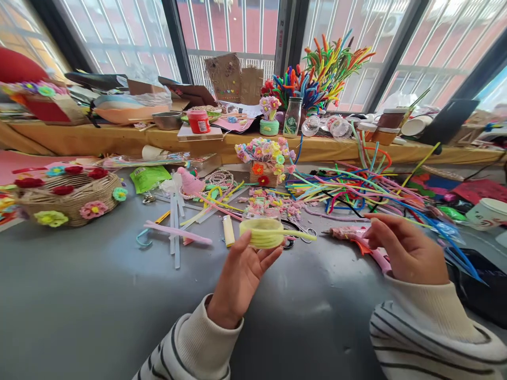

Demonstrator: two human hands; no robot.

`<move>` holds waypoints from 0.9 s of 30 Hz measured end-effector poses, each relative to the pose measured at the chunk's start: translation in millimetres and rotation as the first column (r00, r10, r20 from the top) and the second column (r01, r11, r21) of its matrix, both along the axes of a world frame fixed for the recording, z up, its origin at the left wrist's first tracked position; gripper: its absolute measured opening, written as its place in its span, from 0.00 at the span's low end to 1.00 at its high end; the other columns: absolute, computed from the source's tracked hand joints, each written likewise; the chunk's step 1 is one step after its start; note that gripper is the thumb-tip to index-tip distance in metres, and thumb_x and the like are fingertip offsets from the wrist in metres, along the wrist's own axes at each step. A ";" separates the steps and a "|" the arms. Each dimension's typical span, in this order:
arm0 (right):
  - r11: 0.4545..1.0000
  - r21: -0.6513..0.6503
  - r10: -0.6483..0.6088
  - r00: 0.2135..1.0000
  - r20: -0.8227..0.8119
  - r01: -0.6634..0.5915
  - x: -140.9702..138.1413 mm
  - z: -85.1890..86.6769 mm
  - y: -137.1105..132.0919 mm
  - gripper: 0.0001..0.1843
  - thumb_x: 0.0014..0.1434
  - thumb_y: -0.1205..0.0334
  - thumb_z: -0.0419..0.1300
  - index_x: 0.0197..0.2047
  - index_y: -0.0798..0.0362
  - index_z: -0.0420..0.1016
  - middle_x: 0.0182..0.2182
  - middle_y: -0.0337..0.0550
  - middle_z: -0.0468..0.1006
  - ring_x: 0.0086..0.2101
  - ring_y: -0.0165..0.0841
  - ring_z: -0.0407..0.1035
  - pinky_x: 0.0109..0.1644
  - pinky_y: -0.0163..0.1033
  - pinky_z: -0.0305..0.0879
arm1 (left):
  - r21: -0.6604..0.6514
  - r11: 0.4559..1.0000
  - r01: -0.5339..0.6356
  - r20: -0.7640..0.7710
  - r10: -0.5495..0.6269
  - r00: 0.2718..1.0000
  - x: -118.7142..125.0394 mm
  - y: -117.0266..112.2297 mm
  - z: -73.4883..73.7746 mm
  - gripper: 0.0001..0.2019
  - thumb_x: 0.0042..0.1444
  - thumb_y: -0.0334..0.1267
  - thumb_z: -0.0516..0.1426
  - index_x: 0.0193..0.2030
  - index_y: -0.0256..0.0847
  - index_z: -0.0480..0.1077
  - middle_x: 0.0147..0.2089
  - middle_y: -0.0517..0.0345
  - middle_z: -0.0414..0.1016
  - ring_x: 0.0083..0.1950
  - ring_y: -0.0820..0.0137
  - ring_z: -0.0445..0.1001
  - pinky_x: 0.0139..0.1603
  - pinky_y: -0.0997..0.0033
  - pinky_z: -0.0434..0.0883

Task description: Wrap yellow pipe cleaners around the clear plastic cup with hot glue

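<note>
My left hand (242, 274) is raised over the grey table (79, 295), fingers closed around a ring wound with pale yellow-green pipe cleaner (262, 233). A loose tail of the same pipe cleaner (301, 237) sticks out to the right from the ring. My right hand (406, 248) hovers to the right, fingers loosely curled, and I cannot make out anything in it. Just beyond it lie a pink glue gun (352, 235) and a spread of coloured pipe cleaners (356, 190). Scissors (301, 232) lie behind the ring.
A woven basket with flowers (69, 198) sits at the left. Pink and white sticks (176, 232), a yellow lighter (228, 230) and small flower bouquets (265, 153) crowd the middle. A paper cup (489, 214) stands at the right. The window shelf (119, 140) holds jars and boxes.
</note>
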State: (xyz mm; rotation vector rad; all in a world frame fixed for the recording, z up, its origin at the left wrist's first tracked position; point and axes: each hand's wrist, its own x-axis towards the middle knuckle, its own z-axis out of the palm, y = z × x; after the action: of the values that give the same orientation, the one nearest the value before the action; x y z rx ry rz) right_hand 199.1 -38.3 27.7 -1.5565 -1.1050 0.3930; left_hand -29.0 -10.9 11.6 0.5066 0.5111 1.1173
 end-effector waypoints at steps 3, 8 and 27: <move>0.951 -0.207 -0.140 0.917 0.373 0.229 27.5 -12.2 2.2 0.22 0.51 0.43 0.49 0.35 0.52 0.72 0.26 0.41 0.74 0.26 0.33 0.69 0.29 0.38 0.64 | -0.050 0.999 -0.010 0.101 0.015 0.995 -3.9 2.9 3.4 0.21 0.55 0.41 0.50 0.54 0.35 0.59 0.46 0.47 0.72 0.45 0.65 0.73 0.43 0.74 0.72; 0.874 -0.347 0.025 0.683 0.730 0.339 56.1 -45.8 11.8 0.28 0.50 0.44 0.49 0.38 0.61 0.74 0.33 0.56 0.74 0.33 0.43 0.69 0.36 0.45 0.63 | -0.127 0.992 -0.016 0.196 0.041 0.980 -5.7 6.2 5.3 0.24 0.56 0.42 0.48 0.57 0.32 0.55 0.45 0.43 0.72 0.44 0.67 0.74 0.42 0.76 0.72; 0.879 -0.194 -0.204 0.712 0.672 0.435 37.0 -22.1 13.5 0.25 0.41 0.40 0.55 0.34 0.52 0.69 0.26 0.47 0.74 0.27 0.41 0.69 0.31 0.43 0.62 | -0.199 0.980 0.019 0.212 0.024 0.977 -4.5 7.3 0.3 0.24 0.55 0.41 0.50 0.57 0.33 0.53 0.45 0.43 0.70 0.45 0.67 0.73 0.43 0.76 0.71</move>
State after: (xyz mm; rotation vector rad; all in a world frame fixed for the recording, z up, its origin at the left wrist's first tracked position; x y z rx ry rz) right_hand 236.0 -24.8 5.7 -2.2539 -1.2689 -0.2385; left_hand -33.6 -3.6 11.9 0.2065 0.4298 1.0945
